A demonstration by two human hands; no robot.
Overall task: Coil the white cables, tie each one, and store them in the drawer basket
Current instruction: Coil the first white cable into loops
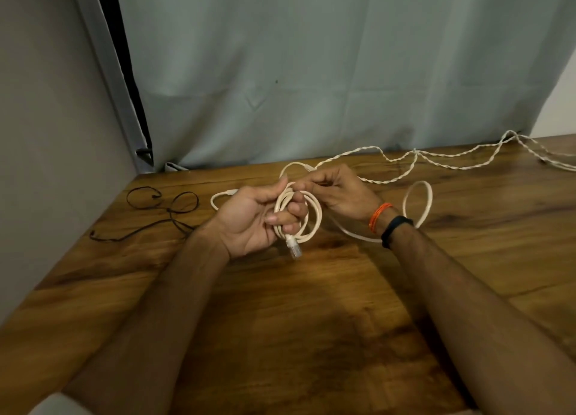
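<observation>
My left hand (252,220) grips a small coil of white network cable (314,218) just above the wooden table (311,321). A clear plug (294,249) hangs from the bottom of the coil. My right hand (336,190) pinches the same cable at the top of the coil. The loose part of this cable runs under my right wrist and rises in a loop (419,201) to the right. A second, twisted white cable (436,157) lies stretched along the back of the table. No drawer basket is in view.
A thin black cord (162,206) lies in loops at the table's left back corner. A grey curtain (311,72) hangs behind the table, and a wall (46,134) closes off the left side. My right wrist wears an orange thread and a black band.
</observation>
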